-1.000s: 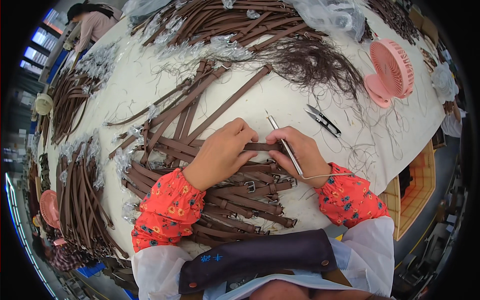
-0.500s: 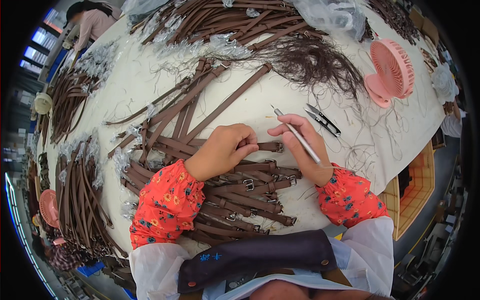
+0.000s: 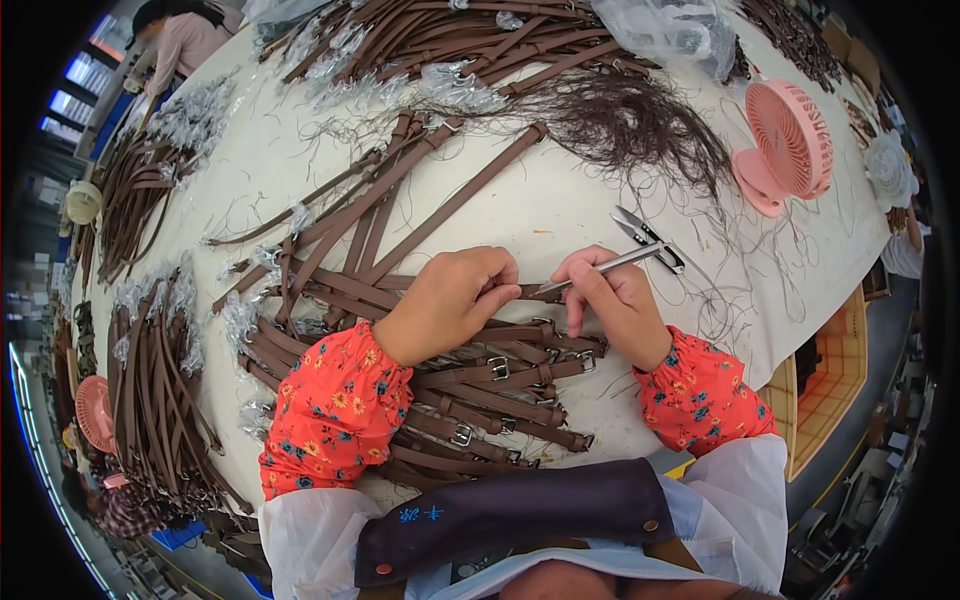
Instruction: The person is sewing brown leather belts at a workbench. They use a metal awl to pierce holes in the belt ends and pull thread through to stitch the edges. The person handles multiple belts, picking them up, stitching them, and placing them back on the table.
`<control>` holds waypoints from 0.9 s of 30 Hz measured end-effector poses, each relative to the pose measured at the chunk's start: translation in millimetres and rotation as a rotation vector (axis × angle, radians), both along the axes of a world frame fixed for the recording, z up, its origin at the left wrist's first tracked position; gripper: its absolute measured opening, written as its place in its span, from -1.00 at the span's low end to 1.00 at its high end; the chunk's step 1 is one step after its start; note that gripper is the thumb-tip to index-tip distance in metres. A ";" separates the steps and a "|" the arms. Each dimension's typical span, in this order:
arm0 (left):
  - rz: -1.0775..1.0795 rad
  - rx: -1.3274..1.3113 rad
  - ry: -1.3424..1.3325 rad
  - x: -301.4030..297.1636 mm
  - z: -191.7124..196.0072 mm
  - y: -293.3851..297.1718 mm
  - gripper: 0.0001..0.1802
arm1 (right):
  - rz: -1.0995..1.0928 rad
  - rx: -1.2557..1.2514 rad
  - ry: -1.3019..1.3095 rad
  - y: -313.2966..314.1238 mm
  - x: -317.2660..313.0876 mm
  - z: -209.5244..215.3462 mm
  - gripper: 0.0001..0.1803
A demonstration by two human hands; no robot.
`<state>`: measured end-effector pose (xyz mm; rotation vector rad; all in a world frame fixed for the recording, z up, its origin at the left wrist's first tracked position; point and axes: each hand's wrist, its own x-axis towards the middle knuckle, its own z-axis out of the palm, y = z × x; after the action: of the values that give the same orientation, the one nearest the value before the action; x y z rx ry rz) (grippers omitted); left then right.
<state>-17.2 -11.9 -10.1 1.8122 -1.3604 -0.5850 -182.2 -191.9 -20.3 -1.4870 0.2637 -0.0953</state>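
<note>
My left hand (image 3: 452, 305) is closed over a brown buckled strap (image 3: 398, 282), thumb and forefinger pinched near its right end. My right hand (image 3: 618, 308) grips a slim silver pen-like tool (image 3: 630, 257). Its fine tip points left, at the end of that strap just beside my left fingertips. Whether the tip touches the strap is hard to tell. Under and below my left hand lies a pile of similar brown straps (image 3: 455, 380) with metal buckles. Black-handled thread snips (image 3: 660, 252) rest on the table beyond my right hand, partly behind the tool.
More straps with clear plastic wrapping (image 3: 470, 40) lie at the far side, beside a tangle of dark threads (image 3: 630, 120). A pink fan (image 3: 785, 140) stands at the far right. Another strap bundle (image 3: 155, 385) lies left. A person (image 3: 185, 50) works at the far left.
My right hand has turned the pen-like tool from pointing up and away to pointing left, bringing its tip down to the strap. My left hand has barely moved.
</note>
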 end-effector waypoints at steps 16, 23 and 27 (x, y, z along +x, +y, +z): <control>0.024 0.070 0.070 1.6 0.2 1.4 -0.88 | 0.005 -0.025 -0.002 -0.2 -0.9 -0.4 -0.55; 0.025 0.054 0.094 2.3 -1.7 2.2 -0.88 | -0.018 -0.036 -0.028 0.8 0.5 -1.9 -0.56; 0.025 0.058 0.099 2.4 -0.6 2.2 -0.88 | -0.018 -0.067 -0.024 1.4 0.3 -1.4 -0.57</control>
<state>-14.8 -9.7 -10.8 1.8188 -1.2645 -0.6985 -181.8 -190.5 -21.7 -1.5496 0.2565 -0.1379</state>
